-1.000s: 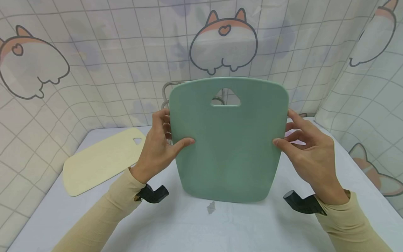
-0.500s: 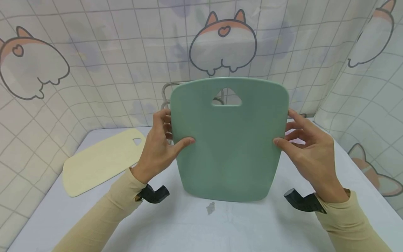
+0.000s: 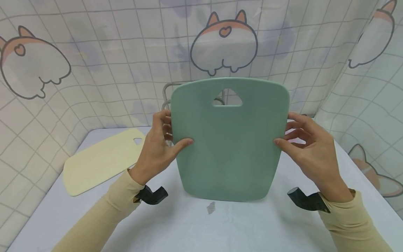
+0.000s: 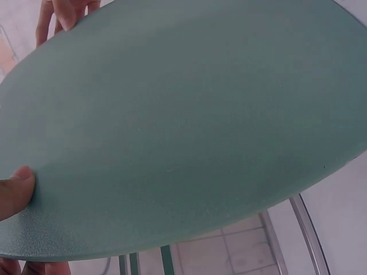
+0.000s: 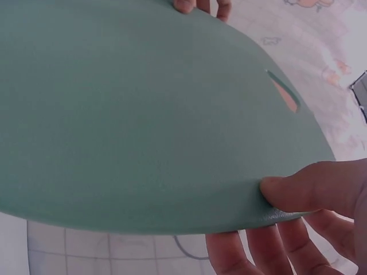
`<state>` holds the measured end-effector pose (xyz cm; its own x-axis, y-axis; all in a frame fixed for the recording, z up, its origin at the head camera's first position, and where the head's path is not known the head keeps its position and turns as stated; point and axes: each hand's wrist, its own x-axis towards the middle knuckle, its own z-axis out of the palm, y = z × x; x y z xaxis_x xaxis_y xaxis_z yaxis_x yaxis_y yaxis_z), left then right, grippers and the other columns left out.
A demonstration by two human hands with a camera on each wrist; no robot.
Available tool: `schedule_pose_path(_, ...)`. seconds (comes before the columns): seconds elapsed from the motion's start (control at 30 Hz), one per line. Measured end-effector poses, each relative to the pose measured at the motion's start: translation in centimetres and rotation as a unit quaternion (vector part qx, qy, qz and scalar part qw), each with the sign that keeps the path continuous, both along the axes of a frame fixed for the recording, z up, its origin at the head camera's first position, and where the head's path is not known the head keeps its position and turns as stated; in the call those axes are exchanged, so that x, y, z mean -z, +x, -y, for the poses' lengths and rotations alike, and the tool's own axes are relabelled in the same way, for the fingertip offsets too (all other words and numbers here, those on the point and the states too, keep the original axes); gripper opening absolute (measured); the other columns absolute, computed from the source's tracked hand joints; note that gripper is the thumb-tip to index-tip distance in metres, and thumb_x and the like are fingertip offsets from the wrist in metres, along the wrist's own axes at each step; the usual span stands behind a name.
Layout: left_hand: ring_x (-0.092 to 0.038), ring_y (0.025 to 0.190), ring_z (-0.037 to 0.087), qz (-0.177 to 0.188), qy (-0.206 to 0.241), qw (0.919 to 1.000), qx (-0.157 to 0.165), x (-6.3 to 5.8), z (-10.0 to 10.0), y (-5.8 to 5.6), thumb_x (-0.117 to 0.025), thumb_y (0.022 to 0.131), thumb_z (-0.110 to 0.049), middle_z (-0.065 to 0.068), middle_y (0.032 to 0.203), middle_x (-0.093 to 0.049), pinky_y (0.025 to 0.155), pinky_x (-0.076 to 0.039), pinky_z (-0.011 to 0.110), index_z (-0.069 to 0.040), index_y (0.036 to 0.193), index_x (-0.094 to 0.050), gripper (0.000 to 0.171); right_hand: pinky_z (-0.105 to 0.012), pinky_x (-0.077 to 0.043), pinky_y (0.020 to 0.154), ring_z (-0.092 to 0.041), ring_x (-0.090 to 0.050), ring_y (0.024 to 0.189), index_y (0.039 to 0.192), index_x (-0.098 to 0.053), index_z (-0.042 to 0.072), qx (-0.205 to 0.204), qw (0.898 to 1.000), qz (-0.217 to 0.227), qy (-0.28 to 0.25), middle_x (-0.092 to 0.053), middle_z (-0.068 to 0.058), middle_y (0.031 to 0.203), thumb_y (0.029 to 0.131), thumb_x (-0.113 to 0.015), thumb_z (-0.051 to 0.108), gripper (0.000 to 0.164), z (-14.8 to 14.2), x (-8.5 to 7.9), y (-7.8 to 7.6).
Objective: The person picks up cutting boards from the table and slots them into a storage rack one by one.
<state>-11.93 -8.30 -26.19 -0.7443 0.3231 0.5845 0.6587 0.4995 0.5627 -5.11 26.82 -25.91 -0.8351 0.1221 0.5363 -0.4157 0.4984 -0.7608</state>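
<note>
A large green cutting board [image 3: 230,150] stands upright, facing me in the head view, its handle hole at the top and its lower edge close over the white table. My left hand [image 3: 155,147] grips its left edge, thumb on the near face and fingers behind. At the opposite edge my right hand [image 3: 310,150] pinches the board the same way; the right wrist view shows the thumb [image 5: 298,186] flat on the green face. A cream cutting board [image 3: 100,164] lies flat on the table at the left, beyond my left forearm.
Behind the green board stands a metal wire rack [image 3: 167,89], mostly hidden by it. Its bars also show below the board in the left wrist view. A checked curtain [image 3: 126,52] with corgi drawings encloses the table [image 3: 207,231]. A small grey patch [image 3: 211,208] marks the tabletop.
The green board and my left hand stay almost still. My right index finger has slid slightly down the right edge, and the right wrist has shifted a little to the right.
</note>
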Motion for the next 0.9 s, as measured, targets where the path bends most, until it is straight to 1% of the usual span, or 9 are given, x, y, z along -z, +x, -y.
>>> schedule_pose_path(0.23, -0.065, 0.092, 0.024, 0.009, 0.008, 0.9999, 0.005, 0.28, 0.37, -0.07, -0.087, 0.084, -0.012, 0.016, 0.115, -0.062, 0.075, -0.056, 0.029, -0.002, 0.142, -0.032, 0.080, -0.012, -0.059, 0.077, -0.002, -0.070, 0.083, 0.138, -0.062, 0.008, -0.017, 1.000, 0.012, 0.007, -0.066, 0.012, 0.106, 0.079, -0.078, -0.015, 0.065, -0.15, -0.10, 0.00)
schedule_pose_path(0.47, -0.065, 0.094, 0.024, 0.023, 0.012, 0.9996, 0.006, 0.31, 0.62, -0.06, -0.086, 0.084, -0.009, 0.015, 0.123, -0.060, 0.076, -0.057, 0.029, 0.000, 0.140, -0.039, 0.074, -0.013, -0.059, 0.076, -0.003, -0.071, 0.082, 0.139, -0.061, 0.008, -0.028, 0.999, 0.022, 0.008, -0.067, 0.012, 0.104, 0.079, -0.077, -0.016, 0.067, -0.26, -0.21, 0.09)
schedule_pose_path(0.73, -0.064, 0.095, 0.023, 0.031, 0.023, 0.9990, 0.020, 0.45, 0.99, -0.01, -0.083, 0.086, -0.004, 0.015, 0.125, -0.059, 0.077, -0.058, 0.026, 0.001, 0.141, -0.041, 0.069, -0.014, -0.059, 0.077, -0.004, -0.071, 0.082, 0.137, -0.063, 0.008, -0.034, 0.999, 0.023, 0.004, -0.067, 0.009, 0.103, 0.077, -0.079, -0.017, 0.067, -0.38, -0.07, -0.03)
schedule_pose_path(0.9, -0.064, 0.094, 0.023, 0.037, 0.034, 0.9983, 0.032, 0.38, 1.06, -0.03, -0.078, 0.088, 0.002, 0.015, 0.124, -0.058, 0.077, -0.056, 0.022, 0.002, 0.139, -0.041, 0.063, -0.012, -0.059, 0.077, -0.003, -0.071, 0.082, 0.136, -0.063, 0.005, -0.029, 0.999, 0.009, 0.008, -0.068, 0.010, 0.103, 0.076, -0.079, -0.018, 0.066, -0.34, 0.04, -0.16)
